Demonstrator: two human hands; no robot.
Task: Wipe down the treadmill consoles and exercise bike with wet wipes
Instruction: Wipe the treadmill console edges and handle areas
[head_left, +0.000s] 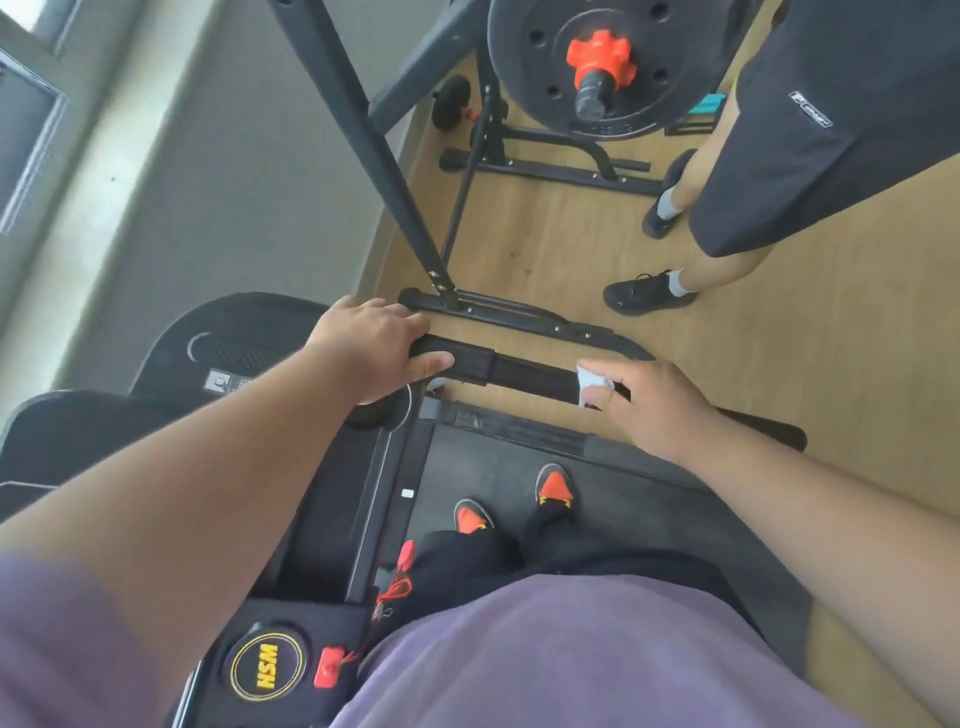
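Note:
I stand on a black treadmill belt (498, 467) and look down at its black handrail (524, 371). My left hand (374, 348) grips the near end of the handrail, fingers wrapped over it. My right hand (649, 405) presses a crumpled white wet wipe (592, 385) against the handrail further along to the right. The treadmill console (291, 660) with a round yellow "HSM" badge and a red safety key sits at the lower left, partly hidden by my left arm.
A weight rack (395, 171) with a black plate and orange collar (597, 57) stands on the wood floor ahead. Another person's legs in dark shorts and black shoes (649, 293) stand at the right. A grey wall is on the left.

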